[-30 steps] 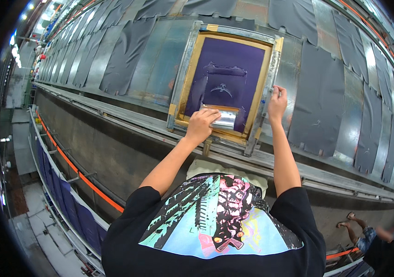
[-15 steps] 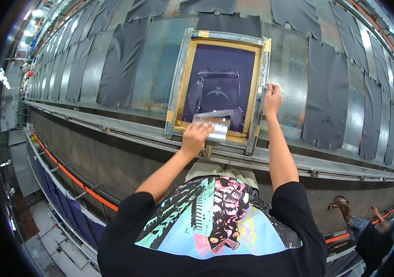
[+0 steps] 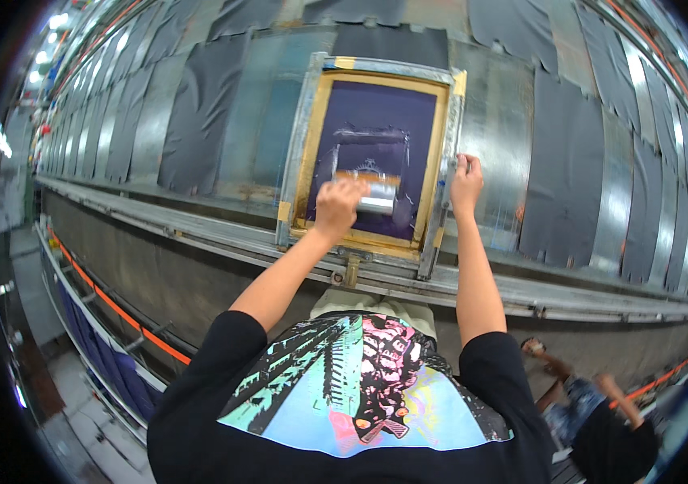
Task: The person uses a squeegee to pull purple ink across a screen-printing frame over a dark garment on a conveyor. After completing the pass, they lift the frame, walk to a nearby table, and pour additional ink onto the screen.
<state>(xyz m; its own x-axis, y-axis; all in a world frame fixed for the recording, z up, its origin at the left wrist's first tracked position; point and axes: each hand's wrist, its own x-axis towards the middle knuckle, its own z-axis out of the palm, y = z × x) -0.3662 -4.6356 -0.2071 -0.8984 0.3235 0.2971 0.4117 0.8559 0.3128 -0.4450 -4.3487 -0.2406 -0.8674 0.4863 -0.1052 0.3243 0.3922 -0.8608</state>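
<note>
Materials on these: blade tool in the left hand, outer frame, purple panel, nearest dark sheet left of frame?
Blade tool in the left hand: likely polished metal, from its bright, mirror-like glare.
Outer frame: probably bare metal; dull grey, scuffed look.
Purple panel: maybe coated mesh; dark and smooth-looking, but no weave shows.
Dark sheet: leather-like or coated fabric; mostly matte, soft wrinkles.
</note>
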